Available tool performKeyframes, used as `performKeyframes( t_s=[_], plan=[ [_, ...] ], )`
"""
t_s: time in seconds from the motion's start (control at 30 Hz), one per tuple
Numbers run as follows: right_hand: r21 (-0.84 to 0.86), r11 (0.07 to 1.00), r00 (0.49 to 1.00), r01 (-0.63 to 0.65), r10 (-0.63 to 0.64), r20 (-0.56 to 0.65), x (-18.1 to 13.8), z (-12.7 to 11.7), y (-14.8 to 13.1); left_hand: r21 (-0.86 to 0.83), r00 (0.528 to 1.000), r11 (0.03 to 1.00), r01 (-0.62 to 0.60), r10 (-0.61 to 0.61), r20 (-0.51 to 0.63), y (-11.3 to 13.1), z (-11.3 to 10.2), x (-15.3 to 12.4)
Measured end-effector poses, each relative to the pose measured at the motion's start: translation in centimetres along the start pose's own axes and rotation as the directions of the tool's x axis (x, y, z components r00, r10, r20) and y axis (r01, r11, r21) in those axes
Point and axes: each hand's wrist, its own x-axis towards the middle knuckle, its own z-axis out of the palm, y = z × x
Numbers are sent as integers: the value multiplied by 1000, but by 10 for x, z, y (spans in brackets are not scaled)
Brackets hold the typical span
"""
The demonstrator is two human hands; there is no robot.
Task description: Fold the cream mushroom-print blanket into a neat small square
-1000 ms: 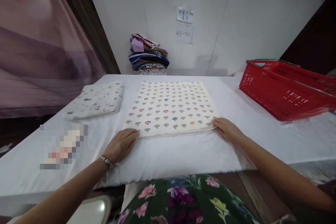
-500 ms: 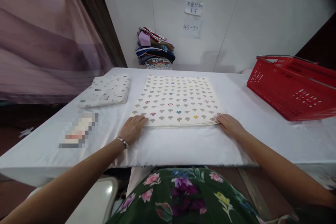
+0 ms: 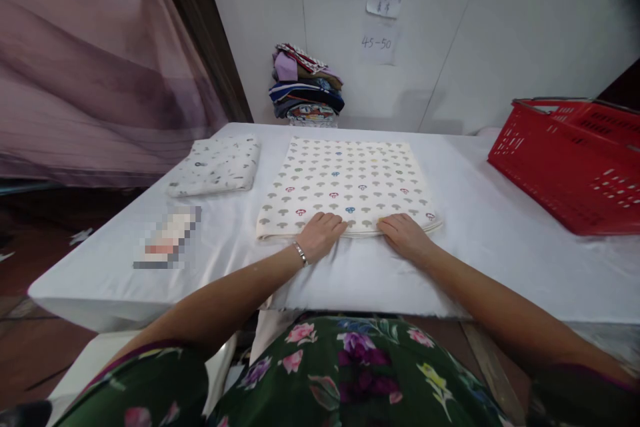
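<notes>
A folded cream cloth [image 3: 345, 180] with a mushroom print lies flat in front of me, its layered edge towards me. My left hand [image 3: 321, 236] holds that near edge left of its middle, fingers on top and thumb hidden. A bracelet circles my left wrist. My right hand [image 3: 406, 235] has the same edge pinched a little further right, fingertips over the top layer. Between the two hands there is a short gap. Towards the right corner the edge curves slightly, its layers showing.
On the left of the white-covered table [image 3: 470, 267] lies another folded printed cloth [image 3: 215, 167], with a blurred-out flat object [image 3: 167, 239] nearer me. A red basket [image 3: 565, 173] stands at the right. Behind, a pile of folded fabrics [image 3: 307, 90] rises against the wall.
Both hands have slid inward along the near edge, from the two corners towards its middle. The view has shifted slightly, and the cloth stays in place on the table.
</notes>
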Motion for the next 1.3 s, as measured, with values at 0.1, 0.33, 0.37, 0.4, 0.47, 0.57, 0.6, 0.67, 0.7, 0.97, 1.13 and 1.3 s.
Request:
performKeyframes(
  t_s=[0.1, 0.33, 0.37, 0.4, 0.47, 0.57, 0.6, 0.67, 0.7, 0.97, 1.13, 1.3],
  plan=[
    [28, 1000, 1000, -7, 7, -7, 5, 4, -1, 22, 1000, 1000, -8, 8, 9, 8, 4, 13],
    [82, 996, 999, -28, 31, -27, 1, 5, -3, -68, 991, 990, 121, -117, 70, 11, 8, 21],
    [83, 996, 999, -27, 30, -38, 2, 5, -5, -91, 989, 986, 140, -134, 70, 11, 8, 21],
    [83, 996, 998, -21, 26, -52, 2, 5, -7, -111, 987, 982, 150, -143, 70, 10, 8, 20],
    [80, 997, 996, -1, 8, -87, 6, 5, -11, -134, 986, 978, 159, -151, 66, 8, 9, 20],
    [74, 997, 993, 30, -21, -117, 13, 5, -16, -155, 987, 975, 158, -152, 50, 6, 10, 20],
    [70, 997, 994, 30, -22, -111, 15, 6, -17, -159, 987, 974, 161, -155, 49, 6, 10, 21],
    [59, 998, 995, 19, -13, -96, 18, 6, -17, -162, 983, 970, 180, -172, 60, 6, 9, 21],
    [55, 998, 996, 9, -5, -90, 19, 6, -17, -161, 981, 968, 192, -183, 71, 6, 9, 22],
    [56, 998, 994, -23, 28, -102, 17, 10, -12, -130, 981, 973, 189, -181, 72, 5, 8, 21],
    [74, 996, 990, -59, 68, -123, 13, 12, -11, -143, 991, 981, 131, -128, 34, 5, 9, 20],
    [39, 998, 994, -39, 43, -104, 14, 12, -10, -129, 997, 989, 79, -81, -15, 6, 6, 20]
  ],
)
